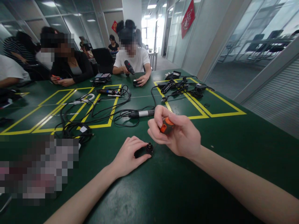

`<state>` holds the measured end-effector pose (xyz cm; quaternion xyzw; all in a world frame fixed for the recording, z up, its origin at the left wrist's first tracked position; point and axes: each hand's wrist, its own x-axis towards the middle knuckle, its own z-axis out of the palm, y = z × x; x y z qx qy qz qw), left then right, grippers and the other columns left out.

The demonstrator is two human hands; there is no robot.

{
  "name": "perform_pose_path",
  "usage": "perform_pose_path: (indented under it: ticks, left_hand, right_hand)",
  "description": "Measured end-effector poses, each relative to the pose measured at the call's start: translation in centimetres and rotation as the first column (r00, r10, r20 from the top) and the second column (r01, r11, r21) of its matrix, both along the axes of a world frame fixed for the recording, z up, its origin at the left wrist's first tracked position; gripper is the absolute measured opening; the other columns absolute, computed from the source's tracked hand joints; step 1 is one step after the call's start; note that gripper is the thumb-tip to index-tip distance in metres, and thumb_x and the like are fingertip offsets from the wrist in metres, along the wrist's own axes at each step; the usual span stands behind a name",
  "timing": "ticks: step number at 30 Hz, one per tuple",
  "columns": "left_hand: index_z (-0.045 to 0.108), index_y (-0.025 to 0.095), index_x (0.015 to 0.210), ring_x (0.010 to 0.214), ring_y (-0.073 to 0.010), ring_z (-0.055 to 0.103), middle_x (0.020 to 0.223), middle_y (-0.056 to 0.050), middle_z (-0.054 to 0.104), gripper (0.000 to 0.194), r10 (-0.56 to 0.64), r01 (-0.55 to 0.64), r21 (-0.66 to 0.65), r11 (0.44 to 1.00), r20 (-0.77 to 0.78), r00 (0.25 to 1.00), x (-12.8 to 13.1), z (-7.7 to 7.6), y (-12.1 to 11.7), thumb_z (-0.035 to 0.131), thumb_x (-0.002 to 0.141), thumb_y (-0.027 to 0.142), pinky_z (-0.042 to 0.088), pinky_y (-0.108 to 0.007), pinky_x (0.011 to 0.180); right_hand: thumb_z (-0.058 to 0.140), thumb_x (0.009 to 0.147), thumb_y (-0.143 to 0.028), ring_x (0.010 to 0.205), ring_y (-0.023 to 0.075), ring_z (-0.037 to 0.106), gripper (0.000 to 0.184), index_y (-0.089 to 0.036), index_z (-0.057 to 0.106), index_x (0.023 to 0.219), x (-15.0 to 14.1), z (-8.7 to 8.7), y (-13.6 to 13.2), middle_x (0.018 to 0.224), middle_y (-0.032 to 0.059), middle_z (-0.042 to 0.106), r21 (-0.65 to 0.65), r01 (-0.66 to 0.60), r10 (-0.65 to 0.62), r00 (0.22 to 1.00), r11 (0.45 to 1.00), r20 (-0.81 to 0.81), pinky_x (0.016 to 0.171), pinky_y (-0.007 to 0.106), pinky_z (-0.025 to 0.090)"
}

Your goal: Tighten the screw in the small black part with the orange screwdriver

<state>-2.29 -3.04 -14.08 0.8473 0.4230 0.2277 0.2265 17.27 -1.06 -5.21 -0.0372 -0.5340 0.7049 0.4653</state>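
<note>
Near the middle of the green table (182,193), a small black round part with a metal top (149,148) stands upright. My left hand (130,155) rests low beside it, with thumb and forefinger closed on its two sides. Higher and to the right, my right hand (179,133) is raised above the table. Its fingers are wrapped round an orange and dark grey handle (166,125), which looks like a screwdriver's. One orange end faces away from me; no shaft or tip can be made out.
Beyond my hands lie a grey and black cylindrical tool (142,114), coiled black cables (79,132) and a pile of black adapters and cords (184,87). Yellow tape (196,117) marks the tabletop. Across the table, a person in white (140,60) holds a power screwdriver (129,67).
</note>
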Motion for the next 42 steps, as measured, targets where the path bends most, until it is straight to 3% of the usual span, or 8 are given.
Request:
perform_pose_path:
  ticks: [6,10,16,25,29,34,37,42]
  left_hand:
    - [0.075,0.026,0.122,0.111,-0.0269,0.064,0.114,-0.007,0.078,0.030,-0.007,0.007,0.004,1.000,-0.009,1.000,0.01,0.10,0.00,0.071,0.096,0.042,0.046,-0.044,0.100]
    - [0.075,0.025,0.122,0.111,-0.0268,0.064,0.117,-0.007,0.078,0.030,0.003,-0.003,-0.002,1.000,-0.013,1.000,0.00,-0.01,-0.02,0.073,0.095,0.040,0.045,-0.044,0.099]
    - [0.075,0.027,0.125,0.112,-0.0265,0.064,0.116,-0.007,0.078,0.032,-0.003,0.003,0.001,1.000,-0.007,1.000,0.01,0.13,-0.11,0.068,0.098,0.043,0.045,-0.044,0.101]
    - [0.076,0.026,0.115,0.113,-0.0265,0.064,0.116,-0.006,0.078,0.023,-0.002,0.002,-0.007,1.000,0.006,1.000,0.10,0.20,-0.08,0.069,0.098,0.039,0.044,-0.043,0.102]
    - [0.074,0.025,0.123,0.114,-0.0267,0.063,0.120,-0.006,0.077,0.029,-0.008,0.007,-0.027,1.000,-0.028,1.000,0.05,0.31,-0.06,0.072,0.096,0.037,0.042,-0.044,0.100]
    - [0.074,0.027,0.124,0.111,-0.0257,0.062,0.119,-0.005,0.077,0.033,0.011,-0.011,0.002,1.000,-0.040,0.999,0.12,0.30,-0.07,0.077,0.093,0.036,0.039,-0.042,0.093]
    - [0.077,0.027,0.117,0.110,-0.0258,0.063,0.117,-0.005,0.078,0.029,0.041,-0.040,0.026,0.999,-0.036,0.998,0.09,0.17,-0.05,0.079,0.091,0.039,0.039,-0.042,0.093]
    - [0.080,0.027,0.108,0.107,-0.0255,0.063,0.110,-0.004,0.080,0.028,0.097,-0.096,0.045,0.994,-0.018,0.995,-0.10,-0.30,0.06,0.082,0.088,0.045,0.040,-0.042,0.094]
  right_hand:
    - [0.049,0.104,-0.043,0.045,0.0078,0.029,0.046,-0.018,0.051,0.066,-0.13,-0.01,0.16,0.055,-0.0047,0.038,0.020,0.004,-0.005,1.000,1.000,0.025,0.044,0.022,0.024]
    - [0.050,0.102,-0.049,0.044,0.0076,0.021,0.038,-0.020,0.049,0.076,-0.17,-0.10,-0.14,0.052,-0.0091,0.030,-0.006,-0.039,0.039,0.999,0.999,0.001,0.045,0.021,0.021]
    - [0.052,0.097,-0.040,0.045,0.0084,0.022,0.023,-0.023,0.043,0.085,0.07,0.00,-0.12,0.054,-0.0101,0.037,0.002,-0.013,0.013,0.999,1.000,0.032,0.046,0.021,0.022]
    - [0.052,0.103,-0.041,0.047,0.0090,0.038,0.039,-0.017,0.056,0.072,-0.32,0.10,0.13,0.057,-0.0037,0.046,0.041,0.024,-0.025,0.999,0.999,0.028,0.045,0.022,0.031]
    - [0.051,0.103,-0.043,0.045,0.0075,0.029,0.043,-0.018,0.053,0.068,-0.27,0.15,0.05,0.053,-0.0060,0.037,-0.006,0.007,-0.007,1.000,1.000,0.023,0.045,0.021,0.025]
    - [0.052,0.100,-0.044,0.045,0.0076,0.022,0.029,-0.021,0.049,0.083,-0.09,-0.07,-0.02,0.053,-0.0095,0.035,-0.004,-0.017,0.017,1.000,1.000,-0.008,0.046,0.020,0.023]
    - [0.054,0.099,-0.037,0.045,0.0079,0.026,0.021,-0.021,0.047,0.086,-0.10,-0.26,0.05,0.053,-0.0095,0.040,0.021,0.007,-0.007,1.000,1.000,-0.015,0.046,0.020,0.025]
    - [0.055,0.101,-0.037,0.047,0.0084,0.036,0.025,-0.018,0.054,0.084,-0.13,-0.49,0.21,0.057,-0.0063,0.047,0.057,0.008,-0.007,1.000,0.998,-0.010,0.045,0.020,0.031]
